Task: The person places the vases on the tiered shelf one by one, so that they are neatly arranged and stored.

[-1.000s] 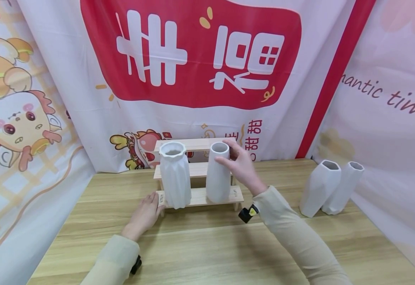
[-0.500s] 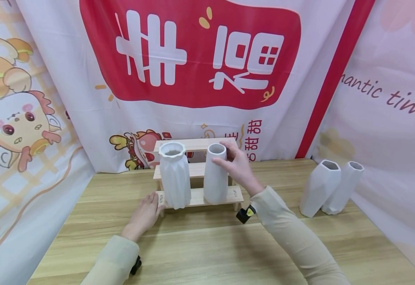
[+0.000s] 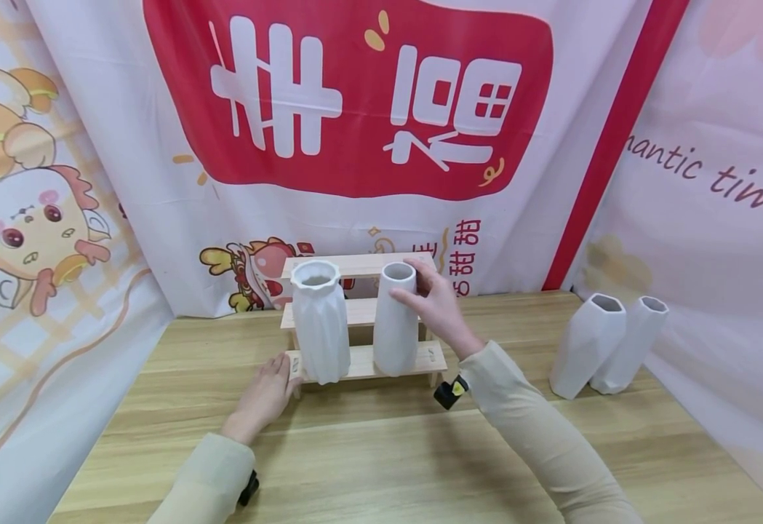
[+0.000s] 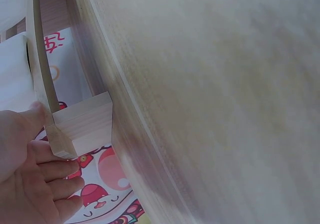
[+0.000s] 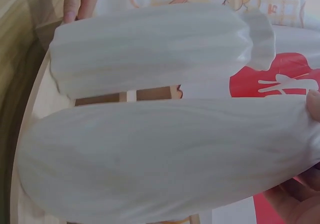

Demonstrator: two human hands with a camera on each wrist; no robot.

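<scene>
On the bottom step of a small three-step wooden stand rest two white vases. My right hand grips the smooth tapered vase near its mouth, thumb in front and fingers at its right side. That vase stands upright, its body filling the lower part of the right wrist view. Beside it to the left is a fluted vase with a scalloped rim, and neither hand touches it. My left hand holds the left end of the bottom step, thumb against the board and fingers by its end.
Two more white vases, a faceted one and a narrower one behind it, stand at the table's right. A printed cloth hangs behind the stand. The wood-grain table extends in front.
My right hand has shifted the smooth vase slightly left along the bottom step, toward the fluted vase, then stayed nearly still. The left hand keeps its place at the stand's end.
</scene>
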